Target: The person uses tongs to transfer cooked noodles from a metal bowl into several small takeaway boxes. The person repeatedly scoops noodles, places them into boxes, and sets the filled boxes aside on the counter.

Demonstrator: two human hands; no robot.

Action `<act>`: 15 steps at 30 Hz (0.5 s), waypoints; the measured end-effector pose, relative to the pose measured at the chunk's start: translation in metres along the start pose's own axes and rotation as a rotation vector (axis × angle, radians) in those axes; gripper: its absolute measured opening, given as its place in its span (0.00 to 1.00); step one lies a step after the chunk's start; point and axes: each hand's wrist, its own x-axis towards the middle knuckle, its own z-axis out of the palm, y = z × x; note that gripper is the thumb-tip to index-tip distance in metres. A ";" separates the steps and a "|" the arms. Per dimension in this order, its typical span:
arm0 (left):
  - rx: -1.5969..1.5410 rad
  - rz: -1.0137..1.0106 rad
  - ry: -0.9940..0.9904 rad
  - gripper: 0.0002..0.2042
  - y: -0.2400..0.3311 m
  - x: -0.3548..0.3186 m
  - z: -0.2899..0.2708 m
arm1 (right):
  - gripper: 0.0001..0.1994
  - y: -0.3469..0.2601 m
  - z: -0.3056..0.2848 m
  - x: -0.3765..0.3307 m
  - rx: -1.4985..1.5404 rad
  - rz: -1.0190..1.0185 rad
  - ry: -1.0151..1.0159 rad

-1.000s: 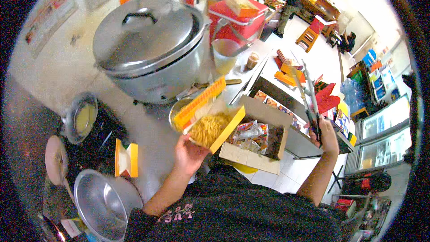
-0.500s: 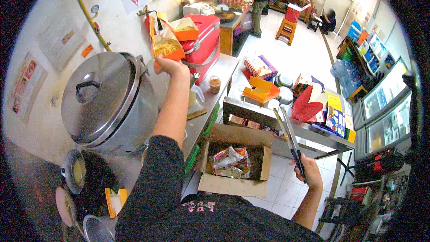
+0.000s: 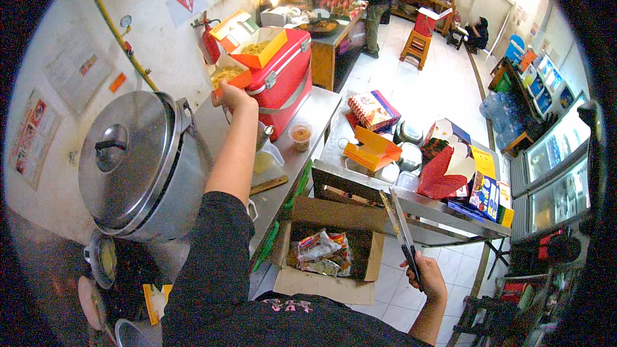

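The left hand [image 3: 232,97] is stretched out and up toward the red cooler [image 3: 283,74], its fingers closed on the near edge of an open orange box [image 3: 230,78] filled with yellow food. The box sits right against the cooler's left face, lower than a second open orange box [image 3: 256,47] of the same kind that rests on the cooler's lid. So the held box lies straight ahead of the fingers, between them and the cooler, with its opening turned upward; how its long side runs cannot be told.

The right hand [image 3: 425,275] hangs low, far to the right of the cooler and well apart from it, fingers wrapped around the handle end of a pair of metal tongs [image 3: 398,225]. The tongs' long axis points up and slightly left, away from the body, toward the steel tabletop [image 3: 411,202]; their arms lie narrow, almost together. The left hand is much the nearer one to the cooler.

Left of the cooler stands a big lidded metal pot [image 3: 135,167]. Below the cooler, on the floor, is an open cardboard carton [image 3: 331,250] holding wrapped packets.
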 end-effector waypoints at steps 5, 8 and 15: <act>0.279 0.106 -0.192 0.33 -0.007 -0.027 -0.014 | 0.27 -0.021 0.014 0.024 -0.056 -0.019 -0.060; 0.370 0.192 -0.209 0.33 -0.001 -0.035 -0.013 | 0.26 -0.028 0.024 0.035 -0.056 -0.016 -0.089; 0.649 0.467 -0.356 0.38 0.006 0.005 -0.020 | 0.25 -0.017 0.034 0.046 -0.088 0.033 -0.142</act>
